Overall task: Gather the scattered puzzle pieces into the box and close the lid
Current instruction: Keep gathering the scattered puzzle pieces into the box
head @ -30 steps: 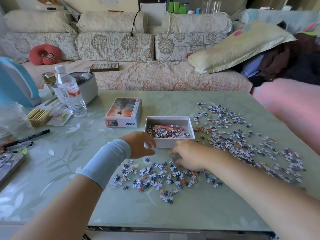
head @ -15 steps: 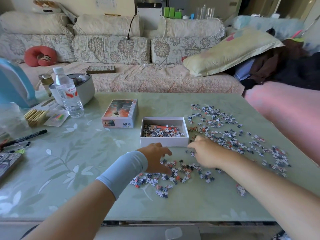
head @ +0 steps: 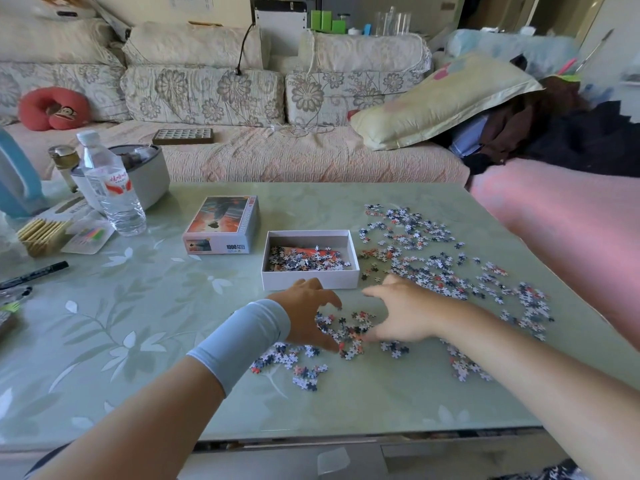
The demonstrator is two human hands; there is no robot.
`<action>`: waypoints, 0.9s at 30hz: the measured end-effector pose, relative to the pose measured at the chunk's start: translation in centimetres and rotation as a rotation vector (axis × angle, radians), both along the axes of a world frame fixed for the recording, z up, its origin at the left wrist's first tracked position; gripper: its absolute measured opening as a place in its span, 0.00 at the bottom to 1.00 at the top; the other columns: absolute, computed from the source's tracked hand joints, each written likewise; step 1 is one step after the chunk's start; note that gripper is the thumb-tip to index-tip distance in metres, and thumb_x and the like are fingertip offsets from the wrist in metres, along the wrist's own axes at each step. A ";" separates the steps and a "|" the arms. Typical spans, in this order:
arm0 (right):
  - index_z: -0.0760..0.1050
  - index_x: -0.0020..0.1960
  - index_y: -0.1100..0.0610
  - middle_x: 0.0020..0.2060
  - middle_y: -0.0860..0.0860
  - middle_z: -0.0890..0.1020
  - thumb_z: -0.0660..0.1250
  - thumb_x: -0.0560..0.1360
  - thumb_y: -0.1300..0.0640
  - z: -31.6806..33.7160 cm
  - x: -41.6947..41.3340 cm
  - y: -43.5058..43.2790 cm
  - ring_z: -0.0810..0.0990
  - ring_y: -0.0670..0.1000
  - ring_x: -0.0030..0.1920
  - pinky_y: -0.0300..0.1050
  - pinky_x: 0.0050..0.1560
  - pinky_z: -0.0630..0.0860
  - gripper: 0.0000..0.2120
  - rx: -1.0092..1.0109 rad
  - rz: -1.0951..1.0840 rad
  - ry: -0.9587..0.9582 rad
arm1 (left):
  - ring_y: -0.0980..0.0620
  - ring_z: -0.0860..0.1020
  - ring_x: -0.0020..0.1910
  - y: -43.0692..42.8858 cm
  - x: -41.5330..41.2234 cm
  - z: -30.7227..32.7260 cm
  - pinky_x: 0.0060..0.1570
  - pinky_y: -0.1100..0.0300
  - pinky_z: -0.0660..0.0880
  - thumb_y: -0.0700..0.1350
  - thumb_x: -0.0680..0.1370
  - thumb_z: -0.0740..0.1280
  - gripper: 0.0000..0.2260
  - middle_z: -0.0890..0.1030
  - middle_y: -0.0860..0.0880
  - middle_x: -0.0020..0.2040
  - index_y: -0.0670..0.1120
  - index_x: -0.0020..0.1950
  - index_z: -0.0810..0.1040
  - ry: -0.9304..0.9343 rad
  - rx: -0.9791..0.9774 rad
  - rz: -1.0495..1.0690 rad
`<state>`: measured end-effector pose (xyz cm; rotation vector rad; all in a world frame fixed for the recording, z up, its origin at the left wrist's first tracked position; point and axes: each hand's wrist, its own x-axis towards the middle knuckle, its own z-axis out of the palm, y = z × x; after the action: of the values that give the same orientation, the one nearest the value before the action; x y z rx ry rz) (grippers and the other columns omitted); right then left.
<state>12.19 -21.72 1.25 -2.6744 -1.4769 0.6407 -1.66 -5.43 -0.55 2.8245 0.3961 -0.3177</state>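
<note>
Grip report: the left hand (head: 308, 315) is a loose claw, fingertips down on the near pieces (head: 346, 330). The right hand (head: 403, 315) faces it, thumb up, fingers spread and half-curved, so the two cup a small heap between them on the table (head: 138, 306). Neither has closed on anything and nothing looks lifted. This reads as raking, the gather step in hand but far from finished. Just beyond the knuckles sits the box (head: 310, 283), open, with a layer of pieces already on its floor. Its lid (head: 221, 223) lies face up just to the left, untouched. Many more pieces lie scattered to the right of the box, with a few strays nearer the table edge. Next, I reckon, the palms must squeeze together under the heap, lift without spilling, and tip it over the box's near wall.
</note>
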 end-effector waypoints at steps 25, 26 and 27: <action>0.81 0.48 0.50 0.43 0.49 0.82 0.74 0.69 0.62 -0.2 -2.6 5.0 0.83 0.51 0.38 0.41 0.35 0.78 0.10 0.090 0.060 0.116 | 0.56 0.75 0.46 1.6 0.1 0.2 0.50 0.66 0.72 0.44 0.72 0.71 0.12 0.81 0.56 0.52 0.55 0.55 0.82 -0.103 -0.111 0.061; 0.81 0.46 0.52 0.41 0.50 0.82 0.74 0.69 0.64 -0.1 -2.5 5.2 0.83 0.51 0.35 0.42 0.33 0.79 0.09 0.081 0.064 0.144 | 0.56 0.76 0.45 1.7 0.2 0.2 0.50 0.66 0.72 0.44 0.72 0.71 0.11 0.81 0.56 0.51 0.55 0.53 0.82 -0.109 -0.116 0.061; 0.80 0.44 0.53 0.39 0.50 0.82 0.74 0.70 0.65 0.1 -2.3 5.4 0.83 0.51 0.32 0.42 0.31 0.79 0.09 0.080 0.064 0.162 | 0.56 0.76 0.45 1.7 0.2 0.2 0.50 0.65 0.73 0.44 0.72 0.72 0.10 0.80 0.56 0.50 0.55 0.52 0.83 -0.116 -0.124 0.065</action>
<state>9.90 -16.28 1.34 -2.4610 -1.5158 0.7650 -1.42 -3.71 -0.38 2.6867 0.4265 -0.1583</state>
